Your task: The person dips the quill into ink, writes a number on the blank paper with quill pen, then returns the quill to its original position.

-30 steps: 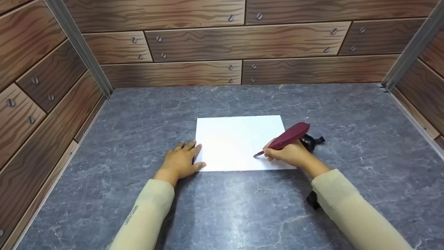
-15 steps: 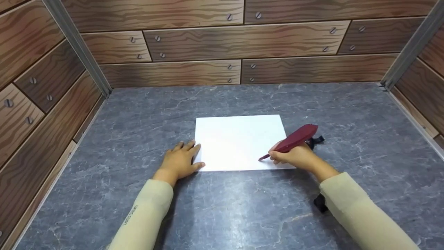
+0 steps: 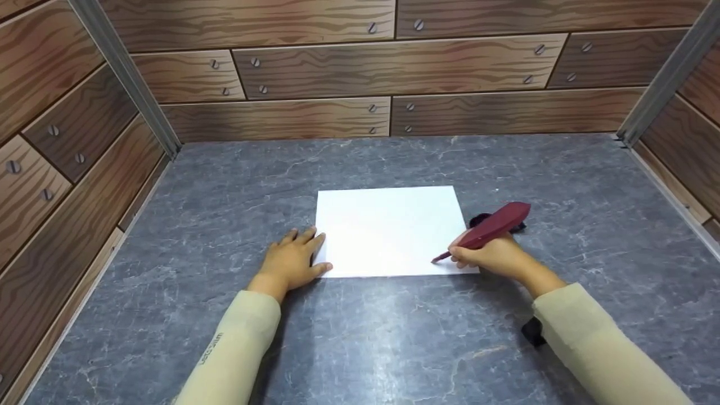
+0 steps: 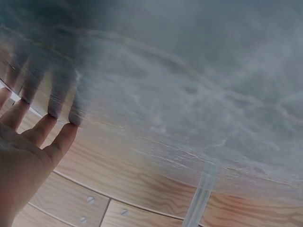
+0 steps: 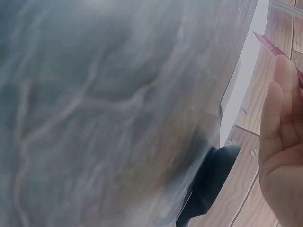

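The right hand (image 3: 495,256) has slid to the right along the bottom of the paper since the earlier frames, and the dark red feather pen (image 3: 489,228) went with it, so more of the small black pot (image 3: 478,219) behind it now shows. The pen sits right of the middle of the head view, its thin tip down near the lower right corner of the white paper (image 3: 388,230) and its wide feather end pointing up and to the right. It looks light and stiff, and I think the thin tip could bend or scratch if pushed hard, so the best place to hold it is low on the stem, near the tip. That is where the right hand pinches it, fingers curled round the stem, with the tip poking out to the left of the fingers and the feather part rising behind them. The paper looks thin and floppy and could slide easily on the smooth grey table (image 3: 225,185). The left hand (image 3: 292,261) lies flat with straight fingers at the lower left corner of the paper, holding nothing, fingertips touching its edge. Brown wood walls (image 3: 315,67) with screws stand around the table.
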Available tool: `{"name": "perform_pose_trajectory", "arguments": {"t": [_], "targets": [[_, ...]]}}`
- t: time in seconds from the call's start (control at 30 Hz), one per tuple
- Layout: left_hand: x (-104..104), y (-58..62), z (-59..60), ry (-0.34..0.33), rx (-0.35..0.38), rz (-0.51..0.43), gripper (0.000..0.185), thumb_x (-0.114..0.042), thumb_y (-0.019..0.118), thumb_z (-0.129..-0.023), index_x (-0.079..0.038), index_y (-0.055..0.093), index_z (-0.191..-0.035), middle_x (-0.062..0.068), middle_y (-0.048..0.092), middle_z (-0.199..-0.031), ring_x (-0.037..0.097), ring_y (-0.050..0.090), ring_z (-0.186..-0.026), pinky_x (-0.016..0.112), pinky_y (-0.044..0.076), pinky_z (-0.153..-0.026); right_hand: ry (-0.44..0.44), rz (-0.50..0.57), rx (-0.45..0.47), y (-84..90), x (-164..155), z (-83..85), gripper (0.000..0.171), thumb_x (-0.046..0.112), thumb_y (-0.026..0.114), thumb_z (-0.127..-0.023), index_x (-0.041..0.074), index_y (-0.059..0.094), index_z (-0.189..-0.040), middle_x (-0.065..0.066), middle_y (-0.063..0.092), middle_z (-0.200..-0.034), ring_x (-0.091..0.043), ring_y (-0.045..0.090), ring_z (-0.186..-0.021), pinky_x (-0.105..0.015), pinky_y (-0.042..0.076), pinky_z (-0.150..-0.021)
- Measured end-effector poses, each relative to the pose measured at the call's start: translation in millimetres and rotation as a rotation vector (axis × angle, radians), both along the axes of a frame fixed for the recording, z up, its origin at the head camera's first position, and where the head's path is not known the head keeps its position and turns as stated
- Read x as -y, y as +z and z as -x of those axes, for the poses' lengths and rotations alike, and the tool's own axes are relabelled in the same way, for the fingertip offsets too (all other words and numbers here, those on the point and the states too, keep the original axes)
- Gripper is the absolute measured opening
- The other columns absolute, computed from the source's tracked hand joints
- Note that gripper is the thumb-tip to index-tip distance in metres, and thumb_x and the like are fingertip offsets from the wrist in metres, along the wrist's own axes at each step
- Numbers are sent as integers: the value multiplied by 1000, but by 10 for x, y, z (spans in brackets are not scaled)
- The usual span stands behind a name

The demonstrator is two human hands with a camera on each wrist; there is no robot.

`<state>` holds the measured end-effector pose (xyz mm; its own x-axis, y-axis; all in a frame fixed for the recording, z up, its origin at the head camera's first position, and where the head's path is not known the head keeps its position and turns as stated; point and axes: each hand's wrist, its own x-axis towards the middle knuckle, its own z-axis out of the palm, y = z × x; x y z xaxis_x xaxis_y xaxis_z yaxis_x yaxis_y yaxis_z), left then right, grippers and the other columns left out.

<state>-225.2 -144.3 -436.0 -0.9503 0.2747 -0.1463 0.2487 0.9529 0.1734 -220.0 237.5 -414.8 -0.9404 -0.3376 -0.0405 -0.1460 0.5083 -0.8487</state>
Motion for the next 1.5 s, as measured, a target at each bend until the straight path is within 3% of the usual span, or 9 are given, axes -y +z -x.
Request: {"name": "perform_pose_trajectory", "arguments": {"t": [0.3,0.73,1.5], "targets": [[5,-12,5,1,1,10,72,-59,53,-90,-23,35,-149,2,26,-155,38,20,-140,65,23,-103,-19,2,-1,36,-59,-2,27,21,72,-87,-5,69,-95,-9,70,-78,-17,69,-70,-26,53,-58],[2,-19,7,6,-2,12,72,-59,53,-90,-22,36,-149,2,27,-155,38,21,-140,66,23,-103,-99,-68,-68,68,-167,60,25,21,72,-87,-3,70,-95,-4,68,-76,-5,61,-65,-19,50,-59],[-3,-12,-1,0,0,0,71,-58,53,-90,-22,35,-149,3,27,-155,38,20,-140,65,22,-103,-172,-214,-216,32,-96,177,16,21,69,-88,6,73,-90,3,64,-65,-6,55,-60,-20,42,-58]]}}
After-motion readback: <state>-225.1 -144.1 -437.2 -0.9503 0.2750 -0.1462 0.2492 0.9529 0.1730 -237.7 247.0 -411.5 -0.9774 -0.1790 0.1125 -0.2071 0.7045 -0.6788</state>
